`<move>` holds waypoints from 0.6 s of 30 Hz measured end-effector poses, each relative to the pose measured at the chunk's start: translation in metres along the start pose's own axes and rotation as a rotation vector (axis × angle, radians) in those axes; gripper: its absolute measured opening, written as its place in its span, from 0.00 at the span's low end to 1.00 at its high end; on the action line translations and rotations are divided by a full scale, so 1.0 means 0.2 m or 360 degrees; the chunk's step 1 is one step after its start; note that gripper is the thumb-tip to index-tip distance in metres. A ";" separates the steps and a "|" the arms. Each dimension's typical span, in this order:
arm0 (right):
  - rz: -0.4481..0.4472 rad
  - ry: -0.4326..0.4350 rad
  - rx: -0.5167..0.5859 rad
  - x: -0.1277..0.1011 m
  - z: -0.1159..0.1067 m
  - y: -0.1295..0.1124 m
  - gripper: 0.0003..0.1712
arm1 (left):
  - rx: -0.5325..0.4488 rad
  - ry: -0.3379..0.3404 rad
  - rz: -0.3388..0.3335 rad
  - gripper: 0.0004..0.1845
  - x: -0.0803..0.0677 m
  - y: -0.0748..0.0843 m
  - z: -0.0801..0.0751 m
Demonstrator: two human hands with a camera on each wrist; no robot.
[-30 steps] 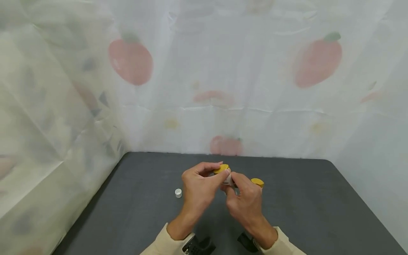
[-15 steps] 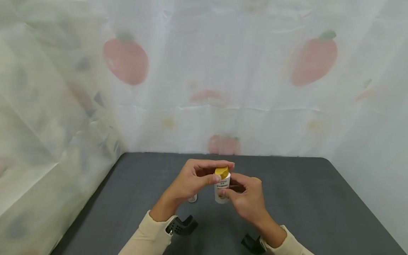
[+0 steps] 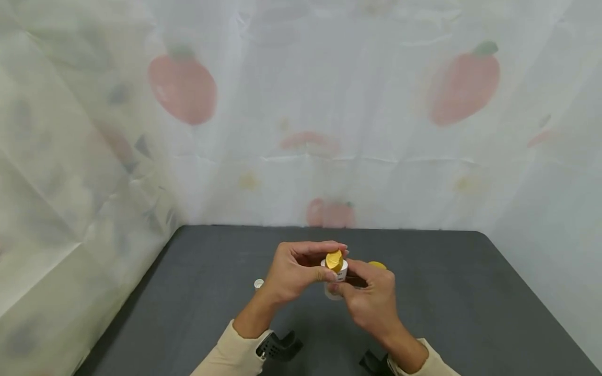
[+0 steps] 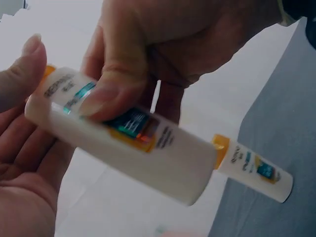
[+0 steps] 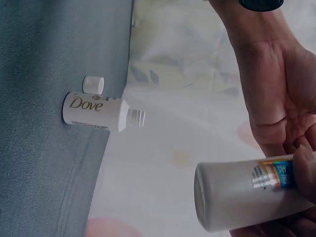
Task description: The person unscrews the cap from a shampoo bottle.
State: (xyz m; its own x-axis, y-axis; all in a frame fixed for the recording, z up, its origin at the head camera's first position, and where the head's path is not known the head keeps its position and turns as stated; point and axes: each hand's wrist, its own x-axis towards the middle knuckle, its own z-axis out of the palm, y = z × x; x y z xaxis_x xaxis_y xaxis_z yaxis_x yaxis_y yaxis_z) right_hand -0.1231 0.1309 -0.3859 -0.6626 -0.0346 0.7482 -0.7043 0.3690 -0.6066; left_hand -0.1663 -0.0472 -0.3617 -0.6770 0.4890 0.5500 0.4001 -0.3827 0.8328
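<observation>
Two hands work a small white bottle with a yellow cap above the dark worktop.

At lower left of centre in the head view a white cap point(image 3: 258, 283) lies on the worktop point(image 3: 197, 292); the right wrist view shows it beside an uncapped Dove bottle point(image 5: 96, 112). The left hand point(image 3: 293, 271) pinches the yellow cap point(image 3: 334, 259), fingers curled round it. The right hand point(image 3: 369, 297) grips the white bottle point(image 3: 336, 279) by its body, held mid-air at lower centre. It looks light, stiff and smooth, probably slippery; the labelled middle is the best hold. Right of it stands a second yellow-capped bottle point(image 4: 254, 165). Behind, a pale fruit-printed curtain point(image 3: 329, 104) closes the space.
</observation>
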 end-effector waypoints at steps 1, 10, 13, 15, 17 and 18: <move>-0.0003 0.0019 -0.0013 0.00 0.00 0.00 0.20 | 0.0016 0.0046 -0.0008 0.30 0.00 0.00 0.01; -0.0062 0.0121 -0.0065 -0.01 -0.01 0.00 0.18 | 0.0092 0.0337 0.0033 0.28 0.00 -0.03 0.11; -0.0044 0.0127 -0.0115 0.00 -0.01 0.00 0.17 | 0.0159 0.0343 0.0032 0.25 0.00 -0.04 0.12; 0.0004 0.0105 -0.0117 0.00 -0.02 0.00 0.17 | 0.0170 0.0291 0.0035 0.23 0.01 -0.04 0.11; 0.0065 0.0074 -0.0113 0.00 -0.02 0.00 0.18 | 0.0179 0.0212 0.0037 0.20 0.01 -0.03 0.09; 0.0094 0.0053 -0.0109 -0.01 -0.02 0.00 0.18 | 0.0182 0.0167 0.0047 0.18 0.01 -0.03 0.08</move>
State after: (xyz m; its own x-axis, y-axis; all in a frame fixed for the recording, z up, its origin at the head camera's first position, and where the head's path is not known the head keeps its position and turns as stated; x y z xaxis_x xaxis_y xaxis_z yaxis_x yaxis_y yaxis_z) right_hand -0.1211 0.1356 -0.3859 -0.6926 0.0196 0.7211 -0.6445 0.4323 -0.6307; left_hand -0.1593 -0.0308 -0.3638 -0.7225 0.3919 0.5696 0.4843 -0.3012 0.8214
